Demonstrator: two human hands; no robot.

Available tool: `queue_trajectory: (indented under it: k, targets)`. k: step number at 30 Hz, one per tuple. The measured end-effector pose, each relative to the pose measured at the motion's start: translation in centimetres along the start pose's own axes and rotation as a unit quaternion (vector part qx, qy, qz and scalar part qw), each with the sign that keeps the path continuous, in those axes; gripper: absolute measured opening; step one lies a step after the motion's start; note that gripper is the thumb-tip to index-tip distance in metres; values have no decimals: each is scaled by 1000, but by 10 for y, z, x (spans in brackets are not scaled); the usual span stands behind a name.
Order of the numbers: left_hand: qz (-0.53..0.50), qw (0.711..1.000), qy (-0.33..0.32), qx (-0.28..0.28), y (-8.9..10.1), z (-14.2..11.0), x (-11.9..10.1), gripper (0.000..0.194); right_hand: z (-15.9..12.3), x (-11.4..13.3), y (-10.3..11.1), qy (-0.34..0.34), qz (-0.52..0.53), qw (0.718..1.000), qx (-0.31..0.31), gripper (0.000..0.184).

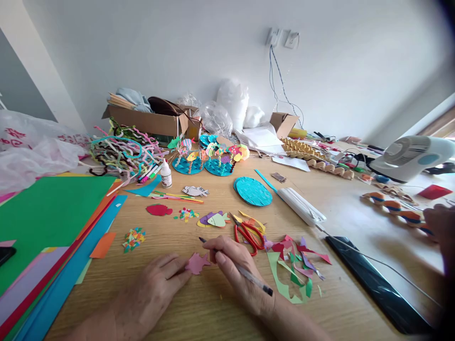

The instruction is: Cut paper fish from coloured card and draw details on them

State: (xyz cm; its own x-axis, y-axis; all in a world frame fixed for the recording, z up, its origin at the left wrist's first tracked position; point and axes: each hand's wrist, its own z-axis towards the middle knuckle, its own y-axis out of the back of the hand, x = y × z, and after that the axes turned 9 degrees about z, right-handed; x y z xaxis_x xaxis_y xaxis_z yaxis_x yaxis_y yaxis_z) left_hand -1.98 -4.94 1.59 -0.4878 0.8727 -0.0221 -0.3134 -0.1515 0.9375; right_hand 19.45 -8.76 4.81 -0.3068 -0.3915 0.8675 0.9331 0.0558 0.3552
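Observation:
A small pink paper fish (197,264) is at the table's front middle. My left hand (151,286) has its fingertips on the fish's left edge, thumb and forefinger close together there. In my right hand (234,270) is a black-tipped pen (254,278), its point toward the upper left, just above the fish. Beyond the fish are a pale green paper fish (217,219) over a purple one, and red-handled scissors (248,237). A red paper fish (159,210) and small piles of coloured paper bits (134,239) lie farther left.
Coloured paper sheets (60,203) cover the left side. Paper scraps (295,270), a black phone-like slab (377,284) and a white power strip (301,206) lie right. Glue (166,174), blue discs (253,191) and pipe cleaners (124,149) stand behind. Another person's hand (441,222) shows at right.

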Motion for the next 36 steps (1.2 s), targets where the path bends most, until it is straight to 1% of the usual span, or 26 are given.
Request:
queue_trajectory:
  k: [3,4,6,12,16,21,27,36]
  targets:
    - [-7,1000,7,12,1,0,0,56,2,-5,-6,-95,17,995,8,7]
    - [-8,1000,8,14,1,0,0,56,3,-7,-8,-115,16,993,10,7]
    - [-5,1000,6,19,1,0,0,55,3,-10,-10,-128,11,992,18,11]
    - [12,1000,-6,2,2,-1,-1,57,1,-12,-9,-126,12,991,37,21]
    - [17,1000,-16,2,2,0,0,57,-1,-12,-11,-110,1,993,50,18]
    - [40,999,-26,-19,0,-2,0,53,-1,-16,-16,-82,-26,995,52,14]
    - [58,998,-9,7,-1,-4,-3,50,-1,-21,-19,-77,-39,996,32,15]
    - [61,998,7,8,1,-3,-5,47,1,-16,-21,-80,-44,995,50,12]
